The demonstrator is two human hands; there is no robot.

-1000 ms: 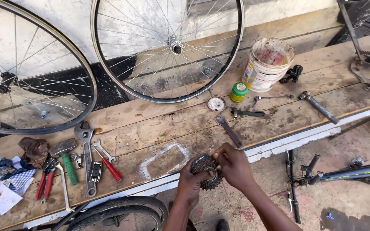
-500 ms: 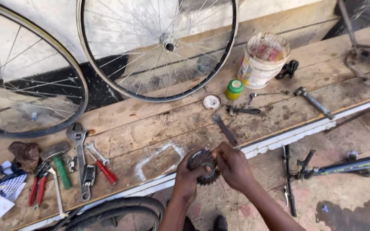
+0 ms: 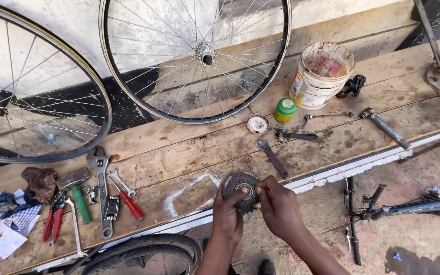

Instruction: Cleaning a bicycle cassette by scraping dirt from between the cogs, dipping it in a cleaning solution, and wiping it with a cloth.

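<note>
Freewheel sprocket cluster (image 3: 240,191) is off any wheel, held over the wooden bench (image 3: 179,153). Left hand (image 3: 228,216) fingers clamp its rim; right hand (image 3: 279,208) fingertips pinch together at its centre, so work there looks unfinished.

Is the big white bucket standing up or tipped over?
Standing up. The white bucket sits upright on the wooden bench, its open, stained mouth facing up.

Dark grey toothed cassette (image 3: 240,191). Green-handled hammer (image 3: 80,196). Red-handled pliers (image 3: 53,216). Red-handled screwdriver (image 3: 131,203). Blue-and-white checked cloth (image 3: 3,224). Green-lidded yellow jar (image 3: 284,110). White bucket (image 3: 319,76), stained pink inside. Brown plank bench (image 3: 189,153).
</note>
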